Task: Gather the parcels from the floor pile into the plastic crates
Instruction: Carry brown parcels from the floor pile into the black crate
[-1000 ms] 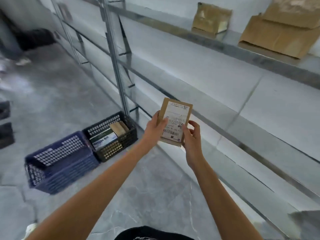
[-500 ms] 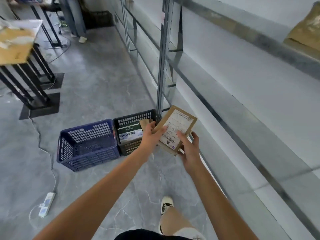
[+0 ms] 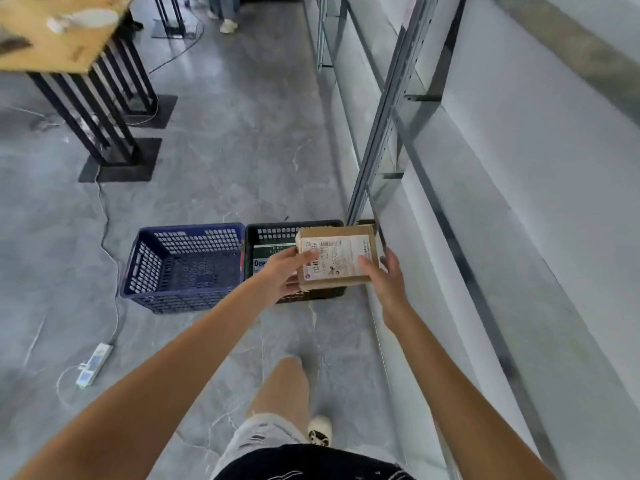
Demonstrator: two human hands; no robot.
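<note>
We've open grey floor (image 3: pixel 242 133) left of the shelf upright (image 3: pixel 377 133); table legs (image 3: pixel 114 109) stand far left. Our left hand (image 3: pixel 280 271) & right hand (image 3: pixel 384 275) pinch the parcel (image 3: pixel 337 258) by its ends, above the black crate (image 3: pixel 273 233), blue crate (image 3: pixel 183 268) just left. Vs. 0.5 s ago, parcel's flatter, crates nearer.

Warehouse: metal shelving (image 3: pixel 381 133), crates (image 3: pixel 183 265), concrete floor (image 3: pixel 242 133).

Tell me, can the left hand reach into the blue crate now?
Probably not yet: the left hand holds the cardboard parcel together with the right hand. The blue crate itself stands open-topped and unobstructed.
</note>
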